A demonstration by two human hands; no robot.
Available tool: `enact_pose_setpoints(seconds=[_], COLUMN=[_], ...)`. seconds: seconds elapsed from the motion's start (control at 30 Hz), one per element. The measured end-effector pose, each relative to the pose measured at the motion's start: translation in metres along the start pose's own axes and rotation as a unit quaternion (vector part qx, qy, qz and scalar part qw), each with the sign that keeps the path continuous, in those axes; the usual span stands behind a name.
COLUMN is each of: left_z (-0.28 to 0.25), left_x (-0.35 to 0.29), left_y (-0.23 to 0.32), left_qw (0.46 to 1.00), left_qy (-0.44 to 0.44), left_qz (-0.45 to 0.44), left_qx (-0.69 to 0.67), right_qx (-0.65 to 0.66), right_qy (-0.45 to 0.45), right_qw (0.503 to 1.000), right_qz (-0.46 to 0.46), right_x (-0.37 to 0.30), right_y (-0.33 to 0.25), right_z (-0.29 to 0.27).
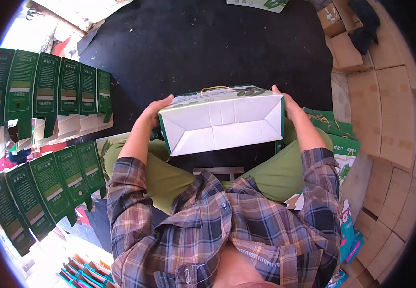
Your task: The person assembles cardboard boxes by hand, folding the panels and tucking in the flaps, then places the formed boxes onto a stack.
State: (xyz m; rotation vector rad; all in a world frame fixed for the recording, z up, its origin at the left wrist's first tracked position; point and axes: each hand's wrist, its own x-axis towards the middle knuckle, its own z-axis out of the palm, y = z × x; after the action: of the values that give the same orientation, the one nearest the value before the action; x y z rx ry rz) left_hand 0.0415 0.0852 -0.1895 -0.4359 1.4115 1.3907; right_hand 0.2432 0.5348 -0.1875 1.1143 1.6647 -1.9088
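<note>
A white and green cardboard gift box (222,129) is held up in front of me, over my lap. Its folded white bottom faces me, with creased triangular flaps. On the printed side facing up, a gold cord handle (215,88) sticks out. My left hand (159,109) grips the box's left end, and my right hand (288,103) grips the right end. Most of the fingers are hidden behind the box.
Two rows of green boxes (69,89) stand to my left. Beside my right knee lie more green and white gift boxes (344,146). Brown cartons (383,108) are stacked along the right. Black sheeting (208,43) covers the ground ahead, with another printed box (261,4) at its far edge.
</note>
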Motion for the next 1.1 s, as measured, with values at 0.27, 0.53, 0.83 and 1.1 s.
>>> enact_pose_setpoints(seconds=[0.27,0.53,0.83,1.1], left_z=[0.045,0.037,0.036,0.047], left_x=[-0.062,-0.050,-0.028,-0.030], left_y=[0.019,0.016,-0.001,0.015], left_qw=[0.980,0.980,0.982,0.961], left_qy=[0.070,0.108,0.149,0.177], left_qz=[0.172,0.160,0.087,0.136], left_qx=[0.064,-0.052,0.083,0.165], right_qx=[0.092,0.058,-0.047,-0.152], right_qy=[0.064,0.038,0.023,0.096], right_qw=[0.985,0.994,0.998,0.979], right_qz=[-0.135,-0.087,-0.036,-0.097], right_x=[-0.047,-0.043,-0.014,-0.013], right_y=[-0.036,-0.028,0.002,-0.008], right_z=[0.002,0.016,0.016,0.013])
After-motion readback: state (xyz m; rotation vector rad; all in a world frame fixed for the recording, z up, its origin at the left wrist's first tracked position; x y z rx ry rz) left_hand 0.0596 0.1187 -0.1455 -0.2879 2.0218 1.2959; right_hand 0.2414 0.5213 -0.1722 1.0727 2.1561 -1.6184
